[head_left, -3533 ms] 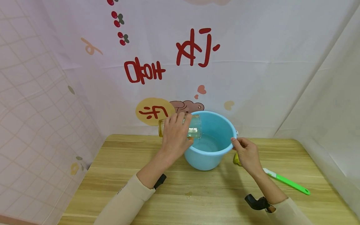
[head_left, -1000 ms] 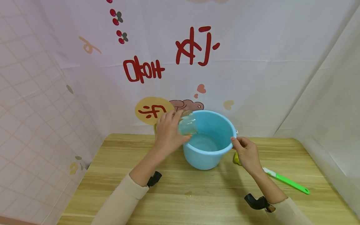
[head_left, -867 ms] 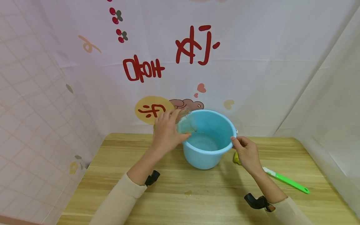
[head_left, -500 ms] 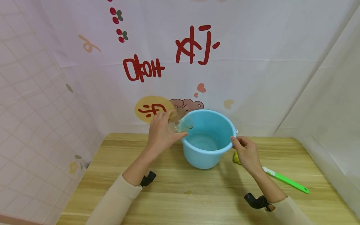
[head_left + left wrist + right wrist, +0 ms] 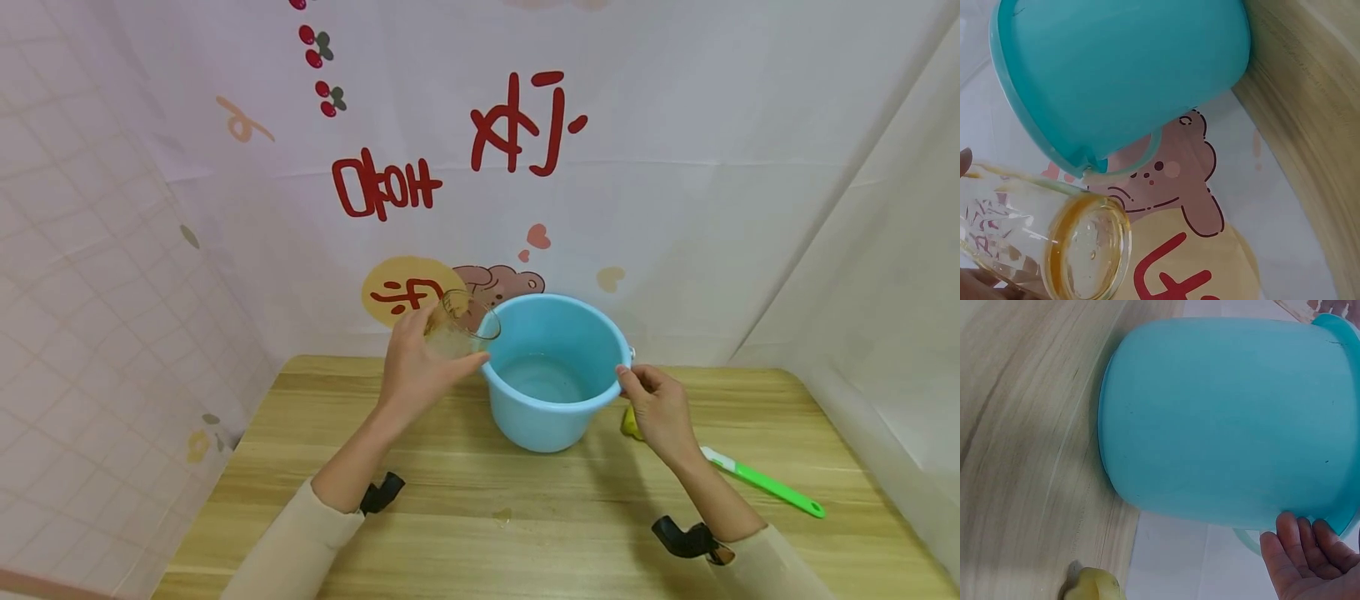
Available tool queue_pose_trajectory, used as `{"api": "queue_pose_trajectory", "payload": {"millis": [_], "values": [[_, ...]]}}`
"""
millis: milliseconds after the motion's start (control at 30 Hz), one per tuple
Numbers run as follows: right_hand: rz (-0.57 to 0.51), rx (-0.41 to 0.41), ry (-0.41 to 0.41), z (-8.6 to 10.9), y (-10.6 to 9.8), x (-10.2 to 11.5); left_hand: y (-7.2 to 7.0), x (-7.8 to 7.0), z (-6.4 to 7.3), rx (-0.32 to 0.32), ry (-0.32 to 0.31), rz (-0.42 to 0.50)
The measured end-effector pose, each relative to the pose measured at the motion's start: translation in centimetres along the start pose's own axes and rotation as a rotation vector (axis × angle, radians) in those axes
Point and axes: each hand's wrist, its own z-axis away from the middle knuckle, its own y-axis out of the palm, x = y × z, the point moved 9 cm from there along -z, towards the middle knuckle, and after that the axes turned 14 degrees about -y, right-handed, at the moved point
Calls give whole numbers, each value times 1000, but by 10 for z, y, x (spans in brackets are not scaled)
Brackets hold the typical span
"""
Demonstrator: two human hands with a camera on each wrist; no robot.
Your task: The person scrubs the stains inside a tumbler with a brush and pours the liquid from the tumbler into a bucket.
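Note:
My left hand (image 5: 420, 367) grips a clear, amber-tinted drinking glass (image 5: 462, 325), tilted, just left of the bucket's rim. In the left wrist view the thick base of the glass (image 5: 1088, 244) faces the camera, and it looks drained apart from a few drops. A light blue bucket (image 5: 542, 429) stands upright on the wooden table with shallow clear liquid at its bottom. On its right side my right hand (image 5: 660, 408) pinches the rim between thumb and fingers. Seen from the right wrist, the fingers (image 5: 1297, 550) lie against the bucket's outer wall (image 5: 1222, 425).
A green-and-white handled tool (image 5: 772, 487) lies at the right on the table (image 5: 585, 533); its kind is unclear. Behind my right hand sits a small yellow object (image 5: 631, 422), partly hidden. A small wet patch (image 5: 502, 517) marks the table front. A printed cloth hangs behind.
My left hand has drawn the glass left and away from over the bucket, turning its mouth upward from a pouring tilt. The right hand and bucket have stayed in place.

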Motion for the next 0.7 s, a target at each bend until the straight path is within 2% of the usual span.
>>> {"api": "queue_pose_trajectory", "payload": {"millis": [167,400,533,700], "values": [[8,-5,-13,0,0,0,-6,6,4,-23,-11,79],[14,2,-18,0,1,0,-10,10,12,-61,35,144],[3,2,-8,0,0,0,-8,15,18,-45,41,179],[-6,2,-2,0,0,1,-4,23,27,-8,18,198]]}}
